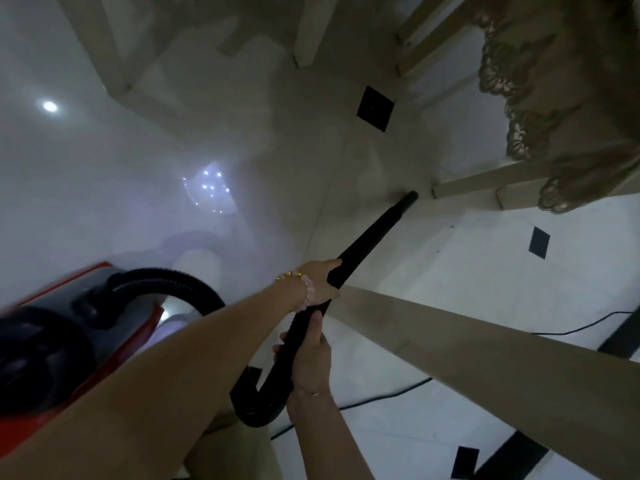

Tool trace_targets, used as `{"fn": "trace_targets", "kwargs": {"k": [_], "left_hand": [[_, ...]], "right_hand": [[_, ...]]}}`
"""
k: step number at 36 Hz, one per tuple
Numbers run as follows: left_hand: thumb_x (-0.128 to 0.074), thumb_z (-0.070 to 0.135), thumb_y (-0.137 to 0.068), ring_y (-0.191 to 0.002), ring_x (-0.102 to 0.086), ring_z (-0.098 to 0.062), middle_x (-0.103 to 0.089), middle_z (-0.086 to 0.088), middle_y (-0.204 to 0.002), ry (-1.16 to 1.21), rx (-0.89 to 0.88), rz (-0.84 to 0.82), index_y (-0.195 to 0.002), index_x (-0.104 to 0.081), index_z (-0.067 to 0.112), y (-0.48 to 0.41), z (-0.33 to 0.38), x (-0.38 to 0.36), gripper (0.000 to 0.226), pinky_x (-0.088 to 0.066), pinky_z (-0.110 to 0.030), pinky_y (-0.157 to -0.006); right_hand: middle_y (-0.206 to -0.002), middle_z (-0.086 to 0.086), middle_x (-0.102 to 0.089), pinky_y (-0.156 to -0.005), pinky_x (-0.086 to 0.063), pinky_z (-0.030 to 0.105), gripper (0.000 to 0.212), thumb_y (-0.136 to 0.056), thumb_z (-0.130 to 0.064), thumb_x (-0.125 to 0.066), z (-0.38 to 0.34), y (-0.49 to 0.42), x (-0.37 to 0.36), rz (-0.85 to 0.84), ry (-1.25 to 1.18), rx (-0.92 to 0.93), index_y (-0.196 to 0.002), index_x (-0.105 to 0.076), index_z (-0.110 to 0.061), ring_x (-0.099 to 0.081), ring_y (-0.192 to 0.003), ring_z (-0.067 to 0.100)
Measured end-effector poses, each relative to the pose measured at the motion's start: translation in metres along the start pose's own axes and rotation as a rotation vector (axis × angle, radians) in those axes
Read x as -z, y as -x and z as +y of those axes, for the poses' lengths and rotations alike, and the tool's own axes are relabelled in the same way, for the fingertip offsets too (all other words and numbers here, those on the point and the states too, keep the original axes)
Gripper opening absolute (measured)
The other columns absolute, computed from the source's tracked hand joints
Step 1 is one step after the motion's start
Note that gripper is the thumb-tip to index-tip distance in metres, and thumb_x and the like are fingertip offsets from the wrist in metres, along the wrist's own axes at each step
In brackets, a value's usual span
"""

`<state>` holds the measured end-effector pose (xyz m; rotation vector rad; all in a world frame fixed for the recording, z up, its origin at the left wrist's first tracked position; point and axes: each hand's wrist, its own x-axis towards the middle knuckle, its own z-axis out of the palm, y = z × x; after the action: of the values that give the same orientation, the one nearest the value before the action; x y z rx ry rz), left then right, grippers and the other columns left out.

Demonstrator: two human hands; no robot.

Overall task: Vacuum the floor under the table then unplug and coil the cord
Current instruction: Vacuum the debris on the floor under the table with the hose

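Nearest the camera, the right hand (309, 358) is wrapped around the black ribbed hose (268, 393) just above the bend where it loops down and back. At the lower left the red and black vacuum cleaner (62, 344) sits blurred beside the left forearm, with the hose arching out of its top. A thin black cord (381, 398) trails across the white floor (467, 271) to the right of the hose, passing behind a beige table leg (485, 355) that slants across the lower right. A little further on, the left hand (320, 284), with a beaded bracelet (304, 285) on its wrist, is closed around the near end of the black tube (369, 237). The tube stretches up and to the right, and its tip (410, 196) is down at the floor, just beside the foot of a pale wooden chair leg (485, 180). Small black square tiles (375, 108) dot the floor. Beyond the tip, a brown lace-edged tablecloth (561, 98) hangs at the upper right, and more pale chair legs (311, 29) stand at the top. The glossy floor on the left reflects ceiling lights (50, 106).
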<state>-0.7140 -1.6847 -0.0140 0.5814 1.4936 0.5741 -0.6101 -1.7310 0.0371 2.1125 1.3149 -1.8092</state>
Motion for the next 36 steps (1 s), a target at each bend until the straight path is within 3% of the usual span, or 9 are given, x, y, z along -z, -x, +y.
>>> {"fn": "trace_targets", "kwargs": {"k": [9,12,14,17,20,23,31,34,36], "left_hand": [[-0.055,0.02,-0.093,-0.134,-0.039,-0.021,-0.034,-0.004,-0.152,0.288,0.031,0.107,-0.15,-0.019,0.03,0.085,-0.019,0.015,0.068,-0.033,-0.024,-0.109],[-0.054,0.016,-0.093,-0.127,-0.042,-0.014,-0.039,-0.001,-0.148,0.389,0.01,0.172,-0.149,-0.023,0.028,0.116,-0.021,0.03,0.065,-0.031,-0.017,-0.102],[-0.053,0.012,-0.094,-0.118,-0.045,-0.012,-0.046,-0.003,-0.141,0.485,0.01,0.238,-0.147,-0.027,0.025,0.138,-0.018,0.042,0.061,-0.034,-0.02,-0.101],[-0.055,0.008,-0.092,-0.108,-0.053,-0.018,-0.055,-0.009,-0.129,0.666,0.048,0.372,-0.146,-0.031,0.021,0.164,-0.018,0.058,0.06,-0.044,-0.026,-0.093],[-0.057,0.005,-0.09,-0.096,-0.059,-0.026,-0.062,-0.013,-0.108,0.899,0.091,0.49,-0.143,-0.036,0.021,0.19,-0.022,0.072,0.06,-0.051,-0.034,-0.086],[-0.055,0.001,-0.09,-0.083,-0.06,-0.026,-0.061,-0.013,-0.094,1.077,0.074,0.587,-0.137,-0.039,0.018,0.217,-0.027,0.085,0.052,-0.053,-0.034,-0.073],[-0.053,0.003,-0.092,-0.088,-0.062,-0.026,-0.058,-0.017,-0.108,1.43,0.035,0.806,-0.133,-0.031,0.015,0.277,-0.087,0.087,0.048,-0.054,-0.039,-0.075],[-0.054,0.004,-0.092,-0.093,-0.065,-0.024,-0.062,-0.013,-0.109,1.495,-0.008,0.842,-0.131,-0.038,0.011,0.299,-0.12,0.076,0.043,-0.054,-0.038,-0.081],[-0.052,0.003,-0.093,-0.091,-0.064,-0.021,-0.064,-0.009,-0.105,1.49,0.016,0.913,-0.127,-0.046,0.011,0.316,-0.149,0.065,0.036,-0.053,-0.034,-0.084]], "right_hand": [[-0.081,0.002,-0.06,-0.068,-0.045,0.022,0.029,-0.1,-0.035,-0.039,-0.005,0.071,-0.017,-0.176,0.078,0.026,-0.083,-0.056,-0.019,-0.056,-0.074,0.014],[-0.086,0.005,-0.063,-0.077,-0.048,0.031,0.041,-0.093,-0.05,-0.045,-0.009,0.088,-0.027,-0.205,0.163,0.035,-0.092,-0.061,-0.011,-0.06,-0.084,0.022],[-0.084,0.01,-0.064,-0.078,-0.048,0.038,0.056,-0.084,-0.057,-0.047,-0.015,0.098,-0.033,-0.239,0.222,0.077,-0.096,-0.065,-0.005,-0.06,-0.083,0.026],[-0.075,0.003,-0.059,-0.077,-0.049,0.04,0.039,-0.093,-0.048,-0.047,-0.03,0.109,-0.039,-0.327,0.279,0.137,-0.088,-0.062,-0.011,-0.056,-0.077,0.021],[-0.082,-0.007,-0.061,-0.082,-0.051,0.038,0.032,-0.092,-0.051,-0.048,-0.042,0.119,-0.043,-0.43,0.377,0.19,-0.098,-0.061,-0.023,-0.06,-0.084,0.016],[-0.086,-0.004,-0.064,-0.076,-0.052,0.03,0.043,-0.09,-0.052,-0.051,-0.054,0.127,-0.052,-0.521,0.444,0.229,-0.111,-0.061,-0.016,-0.062,-0.081,0.014],[-0.076,0.001,-0.063,-0.057,-0.049,0.022,0.032,-0.089,-0.045,-0.059,-0.069,0.144,-0.096,-0.793,0.765,0.255,-0.106,-0.061,-0.018,-0.059,-0.065,0.012],[-0.071,-0.003,-0.06,-0.06,-0.048,0.027,0.018,-0.09,-0.043,-0.06,-0.059,0.144,-0.117,-0.839,0.869,0.288,-0.093,-0.061,-0.025,-0.056,-0.064,0.011],[-0.07,-0.004,-0.06,-0.064,-0.049,0.032,0.027,-0.088,-0.049,-0.059,-0.047,0.144,-0.131,-0.796,0.957,0.349,-0.095,-0.06,-0.023,-0.057,-0.064,0.013]]}}
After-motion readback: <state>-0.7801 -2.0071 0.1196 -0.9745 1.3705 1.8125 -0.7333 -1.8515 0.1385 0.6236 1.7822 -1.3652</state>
